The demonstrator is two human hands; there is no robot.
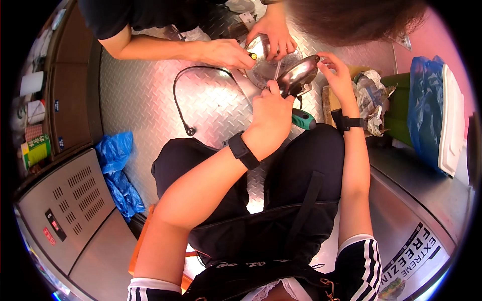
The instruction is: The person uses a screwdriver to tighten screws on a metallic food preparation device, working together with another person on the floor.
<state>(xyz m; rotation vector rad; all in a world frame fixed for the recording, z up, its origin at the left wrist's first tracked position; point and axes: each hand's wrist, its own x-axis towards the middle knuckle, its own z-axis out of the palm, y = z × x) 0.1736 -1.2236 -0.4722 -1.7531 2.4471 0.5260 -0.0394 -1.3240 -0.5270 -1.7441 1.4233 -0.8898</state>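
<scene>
A dark, shiny, rounded metal shell (299, 74) is tilted between my hands. My left hand (271, 113) is closed at its lower left edge, and a thin metal rod (278, 70) rises by its fingertips. My right hand (337, 75) pinches the shell's upper right rim. A tool with a green and black handle (304, 119) shows beside my left hand and above my knee; its other end is hidden. Opposite, a co-worker's hand (233, 54) grips a black and yellow tool (253, 56). Their other hand (275, 35) rests on a round silvery metal part (258, 44).
A black cable with a plug (190, 130) curves over the diamond-plate floor (135, 90). Blue plastic bags (118, 175) lie by the steel cabinet (75, 200) at left. Crumpled paper (371, 98), a green bin (396, 100) and a steel counter (427, 195) flank my right arm.
</scene>
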